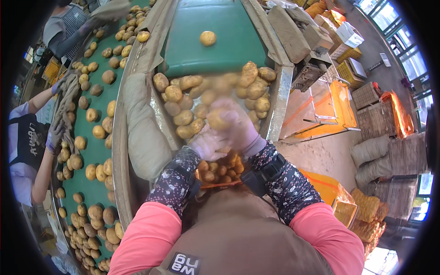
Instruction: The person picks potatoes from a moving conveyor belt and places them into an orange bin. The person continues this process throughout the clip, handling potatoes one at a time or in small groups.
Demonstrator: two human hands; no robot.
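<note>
My right hand [245, 126], in a pale glove smeared by motion, is curled round a potato [217, 119] above the lower end of a metal chute. Close below it is my left hand [207, 143], gloved too; its fingers are blurred and partly hidden, so I cannot tell if they hold anything. Heaped potatoes [183, 118] lie in the chute ahead of and beside both hands. Below my wrists, more potatoes [223, 171] sit in an orange-rimmed container against my apron. A single potato [207, 38] rests on the green conveyor belt [211, 18] feeding the chute.
A second green belt [94, 151] with many potatoes runs along the left. Two people [27, 137] stand beyond it, one with gloved hands at its edge. A cloth-wrapped pad [144, 133] lines the chute's left side. Orange bags [327, 195], crates [371, 98] and sacks stand at right.
</note>
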